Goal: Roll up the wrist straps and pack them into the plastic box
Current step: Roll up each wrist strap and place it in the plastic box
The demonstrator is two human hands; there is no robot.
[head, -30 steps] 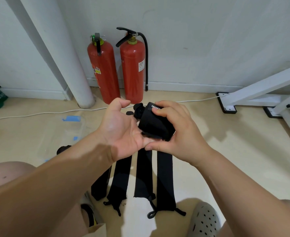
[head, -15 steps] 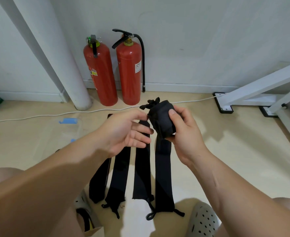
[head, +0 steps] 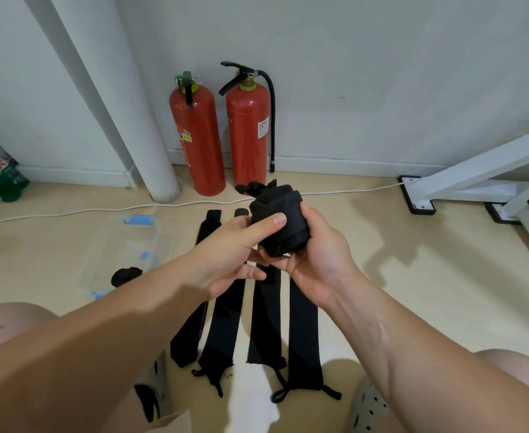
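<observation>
Head view: left hand [head: 232, 254], off the roll [head: 280, 228] half a second earlier, pinched it beside the gripping right hand [head: 316, 264], held above the straps [head: 264, 323]; roll looked done, box [head: 160, 235] next.

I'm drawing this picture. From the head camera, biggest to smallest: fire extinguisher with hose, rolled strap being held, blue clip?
Biggest: fire extinguisher with hose.
Middle: rolled strap. It is close to the camera, so it may look bigger than it really is.
Smallest: blue clip.
</observation>
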